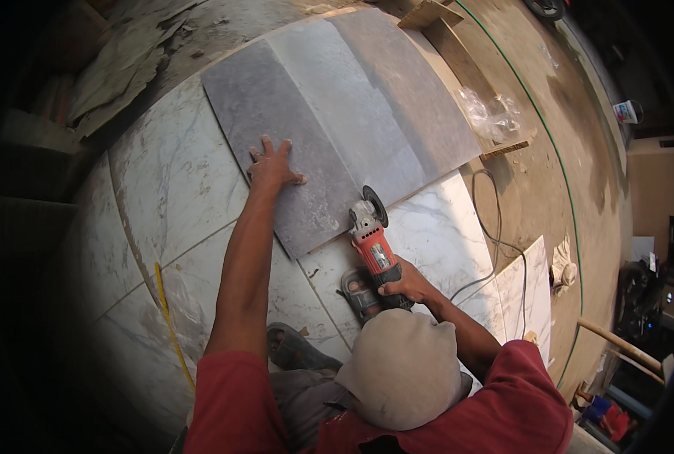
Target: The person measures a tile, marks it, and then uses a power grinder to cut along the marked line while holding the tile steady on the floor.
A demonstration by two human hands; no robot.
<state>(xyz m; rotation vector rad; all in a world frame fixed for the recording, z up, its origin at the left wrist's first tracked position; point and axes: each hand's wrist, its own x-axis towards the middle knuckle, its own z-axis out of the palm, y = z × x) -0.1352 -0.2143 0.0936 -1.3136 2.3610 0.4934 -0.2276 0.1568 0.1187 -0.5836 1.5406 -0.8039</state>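
My left hand (275, 166) rests with fingers spread on a large dark grey tile (295, 113), which has a paler grey strip (344, 98) and a browner section (412, 98) to its right. The tile lies over white marble-patterned tiles (170, 174). My right hand (400, 281) grips a red and black angle grinder (376, 250). Its dark disc (375, 204) is at the grey tile's near edge, beside the lower end of the pale strip; whether it touches cannot be told. Below are sandals (359, 293), and a cap (397, 367) covers much of the lower view.
A wooden board frame (446, 41) with clear plastic (488, 112) lies at upper right. A black cable (496, 242) and a green hose (560, 159) cross the floor. A yellow tape (166, 306) lies at left. A white bucket (626, 112) and clutter stand along the right side.
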